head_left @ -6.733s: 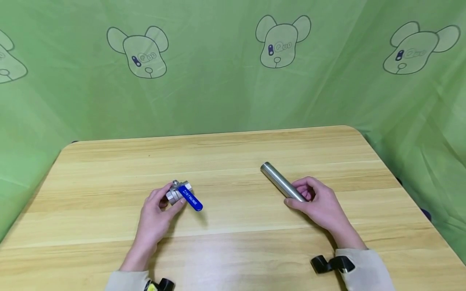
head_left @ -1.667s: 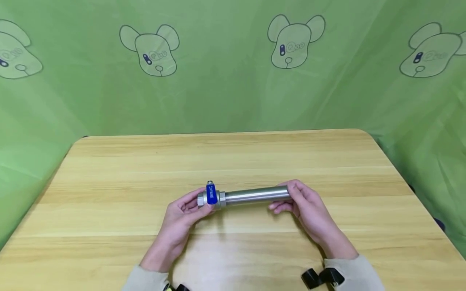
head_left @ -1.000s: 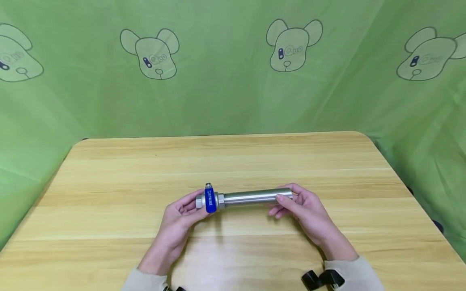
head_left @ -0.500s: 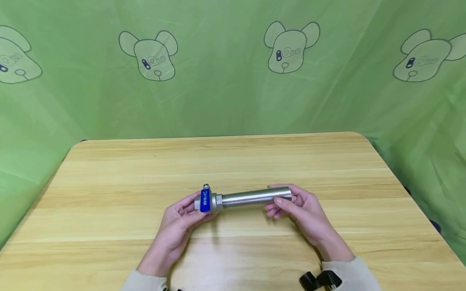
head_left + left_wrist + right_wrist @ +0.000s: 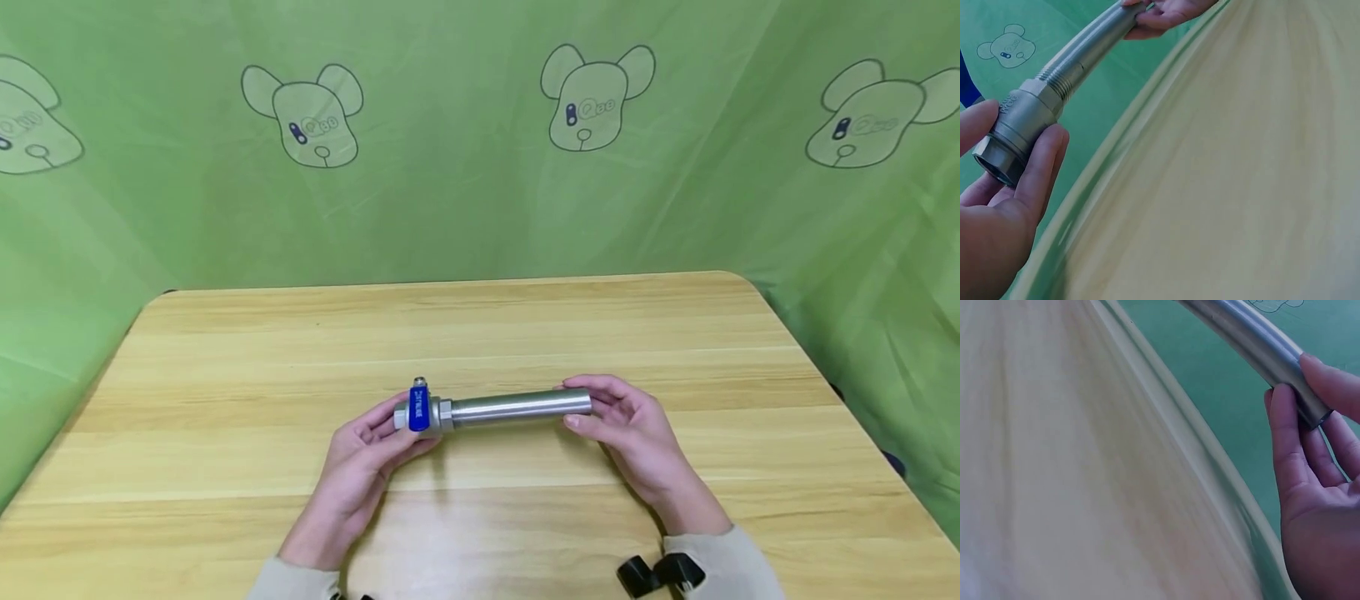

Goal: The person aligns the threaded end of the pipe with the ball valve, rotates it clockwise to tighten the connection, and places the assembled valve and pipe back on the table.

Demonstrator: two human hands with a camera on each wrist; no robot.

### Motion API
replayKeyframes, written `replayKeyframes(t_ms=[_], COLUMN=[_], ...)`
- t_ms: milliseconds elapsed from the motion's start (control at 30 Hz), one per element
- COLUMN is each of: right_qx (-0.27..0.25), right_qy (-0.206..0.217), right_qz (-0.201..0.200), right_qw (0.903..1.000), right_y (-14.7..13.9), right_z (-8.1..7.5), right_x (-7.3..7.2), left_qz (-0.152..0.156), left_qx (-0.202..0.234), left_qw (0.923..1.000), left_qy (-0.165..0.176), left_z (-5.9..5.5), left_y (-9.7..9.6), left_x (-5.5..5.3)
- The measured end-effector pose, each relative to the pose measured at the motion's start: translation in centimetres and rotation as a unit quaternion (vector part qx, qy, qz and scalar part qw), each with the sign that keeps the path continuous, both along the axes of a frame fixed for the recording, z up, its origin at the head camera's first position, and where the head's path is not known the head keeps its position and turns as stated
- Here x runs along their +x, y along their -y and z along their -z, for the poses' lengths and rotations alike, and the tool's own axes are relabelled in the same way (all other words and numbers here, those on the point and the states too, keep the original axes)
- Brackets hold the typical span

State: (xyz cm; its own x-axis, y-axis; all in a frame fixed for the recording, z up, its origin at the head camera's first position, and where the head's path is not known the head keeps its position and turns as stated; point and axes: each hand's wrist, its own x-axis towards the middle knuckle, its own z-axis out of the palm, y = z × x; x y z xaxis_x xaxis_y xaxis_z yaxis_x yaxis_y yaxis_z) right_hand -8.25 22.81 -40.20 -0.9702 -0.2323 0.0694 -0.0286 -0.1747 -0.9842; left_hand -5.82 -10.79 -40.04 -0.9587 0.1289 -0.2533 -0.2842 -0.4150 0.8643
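Observation:
A steel ball valve [image 5: 429, 415] with a blue lever handle [image 5: 419, 407] is held in my left hand [image 5: 356, 471], thumb on the near side and fingers behind. The steel pipe [image 5: 517, 407] meets the valve's right end, and both lie nearly in line above the table. Some thread [image 5: 1057, 82] shows at the joint in the left wrist view. My right hand [image 5: 637, 437] holds the pipe's far right end between thumb and fingers. In the right wrist view that pipe end [image 5: 1300, 394] sits between the thumb and the fingertips.
The wooden table [image 5: 480, 333] stretches beneath both hands, its back corners rounded. A green curtain [image 5: 450, 208] with mouse-like drawings hangs behind and at the sides. A black wrist device [image 5: 660, 575] is on the right sleeve.
Valve and pipe were apart in separate hands earliest; now they are joined end to end. Lately the right thumb has shifted from the pipe's top to its lower near side, and the assembly drifted slightly left.

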Motion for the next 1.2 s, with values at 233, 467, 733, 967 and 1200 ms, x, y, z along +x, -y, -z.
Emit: replayKeyframes(t_ms=[233,467,733,967,1200], right_qx=[0.012,0.03,0.048,0.094,0.062], right_qy=[0.013,0.02,0.016,0.012,0.001], right_qz=[0.015,0.023,0.018,0.02,-0.019], right_qw=[0.9997,0.9991,0.9986,0.9953,0.9979], right_y=[0.17,0.24,0.13,0.3,0.34], right_z=[-0.24,-0.23,-0.05,-0.08,-0.14], right_x=[0.07,0.01,-0.02,-0.01,-0.03], left_qz=[-0.013,-0.008,-0.007,-0.005,-0.008], left_qx=[-0.032,-0.037,-0.038,-0.039,-0.008], left_qw=[0.9994,0.9993,0.9992,0.9992,0.9999], left_qy=[0.0,0.006,0.007,0.002,0.01], left_z=[-0.04,0.04,0.0,-0.04,-0.05], left_y=[0.03,0.0,-0.18,-0.2,0.11], left_x=[0.09,0.09,0.08,0.13,0.13])
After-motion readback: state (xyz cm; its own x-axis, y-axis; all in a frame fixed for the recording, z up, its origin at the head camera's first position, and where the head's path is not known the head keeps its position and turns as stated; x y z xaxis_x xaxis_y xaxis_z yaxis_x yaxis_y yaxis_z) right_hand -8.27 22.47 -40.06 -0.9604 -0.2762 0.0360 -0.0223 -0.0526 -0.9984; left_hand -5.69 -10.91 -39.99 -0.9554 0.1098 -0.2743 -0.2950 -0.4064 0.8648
